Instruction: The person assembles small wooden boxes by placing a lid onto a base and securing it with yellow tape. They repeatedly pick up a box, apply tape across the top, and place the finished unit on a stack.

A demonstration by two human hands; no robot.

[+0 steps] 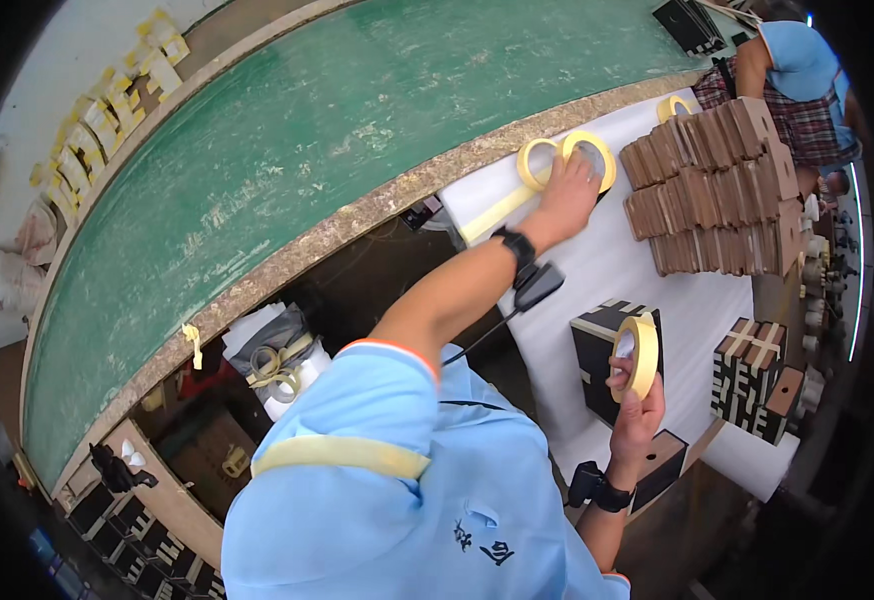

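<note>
My left hand (568,200) reaches out over the white-covered table, its fingers closed over the near edge of a yellow masking tape roll (605,158). Another yellow tape roll (525,165) stands just left of it. A pale yellow tape strip (497,213) runs along the table's edge from there. Nearer my body, my right hand (639,415) grips a third yellow tape roll (644,355), held upright with fingers at its ring. Behind that roll sits a black box with cream strips (597,345).
Stacks of brown boards (709,190) stand far right, with black-and-cream boxes (754,375) nearer. A green-topped table (307,130) stretches across the left. A person in blue (802,60) bends at the far right. Another black box (660,465) lies by my right wrist.
</note>
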